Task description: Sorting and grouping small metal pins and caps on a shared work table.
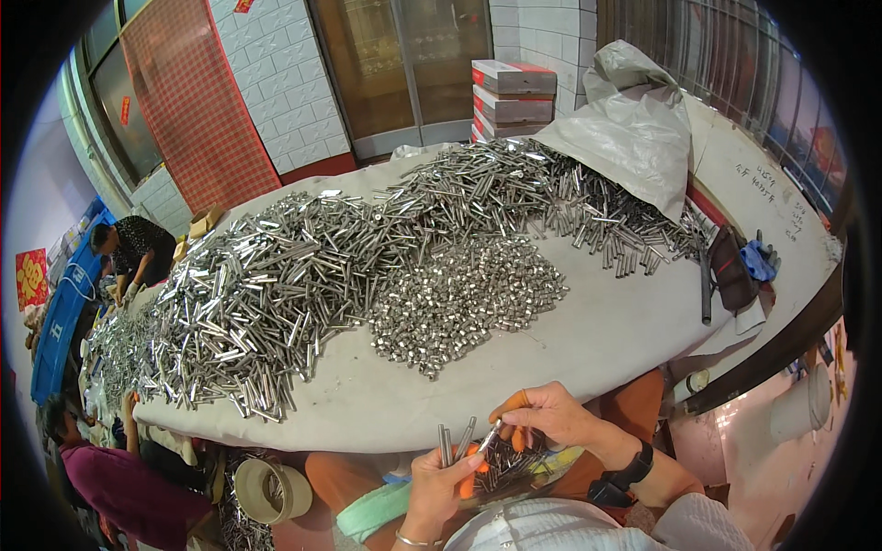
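While co-workers bend over the far left end of the long table (pixel 588 340), you sit at its near edge with your left hand (pixel 436 482) closed around a small bunch of thin metal tubes (pixel 452 443) that stand up out of your grip. Your right hand (pixel 551 415) pinches one more tube (pixel 491 435) between orange-capped fingertips (pixel 507 407), its lower end angled toward the bunch. You appear to be gathering tubes one at a time; adding this one calls for lining it up parallel with the others. It lies just right of the bunch, close but seemingly apart. A tray of tubes (pixel 514 464) rests in your lap below both hands.
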`<state>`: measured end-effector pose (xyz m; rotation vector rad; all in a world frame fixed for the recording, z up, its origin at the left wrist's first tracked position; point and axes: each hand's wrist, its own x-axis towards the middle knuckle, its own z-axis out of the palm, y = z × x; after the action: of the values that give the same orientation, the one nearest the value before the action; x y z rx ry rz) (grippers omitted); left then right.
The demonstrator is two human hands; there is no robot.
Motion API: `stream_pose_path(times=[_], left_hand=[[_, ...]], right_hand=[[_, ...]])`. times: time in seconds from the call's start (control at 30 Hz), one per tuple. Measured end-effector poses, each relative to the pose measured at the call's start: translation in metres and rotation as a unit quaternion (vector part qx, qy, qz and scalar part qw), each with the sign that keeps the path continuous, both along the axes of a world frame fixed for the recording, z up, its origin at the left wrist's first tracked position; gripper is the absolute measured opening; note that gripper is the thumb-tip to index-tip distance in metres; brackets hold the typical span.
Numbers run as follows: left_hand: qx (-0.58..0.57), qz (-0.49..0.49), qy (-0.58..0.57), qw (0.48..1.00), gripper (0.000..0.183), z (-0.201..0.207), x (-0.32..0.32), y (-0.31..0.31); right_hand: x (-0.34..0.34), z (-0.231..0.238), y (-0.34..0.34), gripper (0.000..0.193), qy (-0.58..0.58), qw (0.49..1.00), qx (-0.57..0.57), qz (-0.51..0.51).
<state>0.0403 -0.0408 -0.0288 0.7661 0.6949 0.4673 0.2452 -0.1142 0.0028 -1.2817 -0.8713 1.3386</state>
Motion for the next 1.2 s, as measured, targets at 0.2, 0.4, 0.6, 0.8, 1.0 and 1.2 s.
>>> stream_pose_path(times=[0.2, 0.4, 0.6, 0.8, 1.0, 1.2], left_hand=[[-0.011, 0.052, -0.006, 0.999, 0.013, 0.01, 0.004, -0.003], [-0.018, 0.043, -0.008, 0.999, 0.013, 0.001, 0.0, 0.001], [-0.011, 0.033, -0.014, 0.999, 0.016, -0.005, 0.0, 0.008], [-0.023, 0.056, -0.015, 0.998, 0.016, 0.001, 0.011, 0.017], [-0.024, 0.064, -0.009, 0.998, 0.015, -0.016, 0.019, 0.034], [0.03, 0.084, 0.034, 0.995, 0.017, -0.022, 0.01, 0.042]], right_hand=[[-0.009, -0.005, 0.003, 0.018, -0.045, 0.998, -0.012, -0.031], [-0.013, -0.005, 0.013, 0.011, -0.503, 0.827, 0.243, -0.064], [-0.019, -0.01, 0.021, 0.011, -0.557, 0.78, 0.268, -0.101], [-0.019, -0.022, 0.037, 0.007, -0.544, 0.786, 0.252, -0.149], [-0.01, -0.045, 0.055, 0.013, -0.418, 0.877, 0.176, -0.159], [0.003, -0.019, 0.068, 0.031, -0.233, 0.97, -0.008, -0.07]])
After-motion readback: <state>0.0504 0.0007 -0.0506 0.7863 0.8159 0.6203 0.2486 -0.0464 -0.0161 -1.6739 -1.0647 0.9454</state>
